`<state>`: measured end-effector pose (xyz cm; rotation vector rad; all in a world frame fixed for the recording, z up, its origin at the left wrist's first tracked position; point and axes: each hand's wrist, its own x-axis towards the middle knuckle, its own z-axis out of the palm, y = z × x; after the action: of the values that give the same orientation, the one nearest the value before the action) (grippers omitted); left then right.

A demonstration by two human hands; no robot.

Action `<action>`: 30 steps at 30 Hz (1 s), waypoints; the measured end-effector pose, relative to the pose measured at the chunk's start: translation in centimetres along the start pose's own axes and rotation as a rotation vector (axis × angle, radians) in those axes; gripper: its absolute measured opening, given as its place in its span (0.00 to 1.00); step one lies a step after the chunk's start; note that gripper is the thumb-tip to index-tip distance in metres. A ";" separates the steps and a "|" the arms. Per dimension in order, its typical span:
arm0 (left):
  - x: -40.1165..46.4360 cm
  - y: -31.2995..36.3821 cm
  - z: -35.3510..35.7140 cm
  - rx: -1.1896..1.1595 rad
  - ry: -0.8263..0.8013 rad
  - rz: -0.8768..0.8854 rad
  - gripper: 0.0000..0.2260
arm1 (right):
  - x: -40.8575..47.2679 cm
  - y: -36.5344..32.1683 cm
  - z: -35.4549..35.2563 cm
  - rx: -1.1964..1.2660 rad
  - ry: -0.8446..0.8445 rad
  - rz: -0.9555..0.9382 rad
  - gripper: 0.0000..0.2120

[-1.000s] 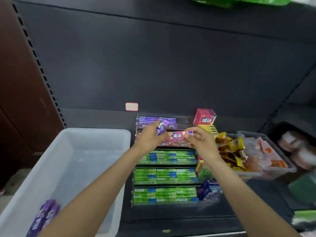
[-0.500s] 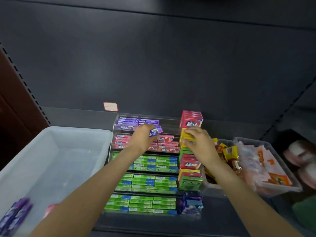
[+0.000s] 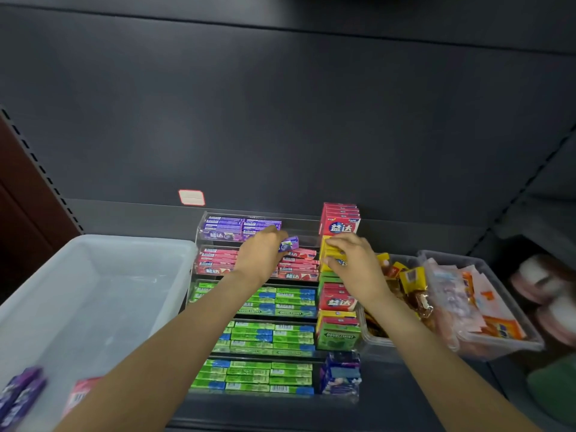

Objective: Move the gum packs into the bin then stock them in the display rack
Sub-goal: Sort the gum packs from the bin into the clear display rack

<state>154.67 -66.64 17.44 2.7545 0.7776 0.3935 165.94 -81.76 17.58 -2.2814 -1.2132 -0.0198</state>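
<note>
A clear tiered display rack holds purple gum packs on its top tier, pink packs below and green packs on the lower tiers. My left hand is over the pink tier and pinches one purple gum pack just below the purple row. My right hand grips a yellow gum box in the column of boxes beside the rack. The white bin at left holds purple packs and a pink pack.
Red gum boxes stand stacked at the top of the box column, with red, green and purple boxes lower down. Clear trays of wrapped snacks sit to the right. The dark shelf back wall carries a price tag.
The pink pack that both hands held is now out of them. My right hand moved right onto the yellow boxes. The view shifted, and my left hand still holds the purple pack.
</note>
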 end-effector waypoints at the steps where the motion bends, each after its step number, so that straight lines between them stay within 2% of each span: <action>1: 0.0 0.1 0.1 0.005 0.013 -0.004 0.11 | 0.0 0.0 0.0 -0.002 -0.001 0.001 0.19; 6: -0.3 -0.1 0.4 -0.036 0.009 -0.030 0.11 | -0.2 -0.3 -0.2 -0.063 -0.017 -0.004 0.20; 10: -0.5 -0.8 0.3 -0.062 0.000 -0.050 0.14 | -1.3 -1.5 0.4 -0.187 0.005 -0.118 0.19; 17: -1.0 -2.0 0.2 -0.089 -0.006 -0.084 0.09 | -1.7 -2.8 1.7 -0.262 -0.013 -0.234 0.17; 21: -1.3 -2.2 0.0 -0.037 0.019 -0.067 0.14 | -1.5 -2.5 1.3 -0.267 -0.009 -0.186 0.18; 30: -0.8 -1.5 0.0 -0.001 0.008 -0.001 0.15 | -1.5 -2.0 0.6 -0.270 -0.076 -0.142 0.18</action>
<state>153.31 -65.82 16.79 2.7526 0.7808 0.4055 163.32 -81.72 17.59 -2.4370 -1.4891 -0.1596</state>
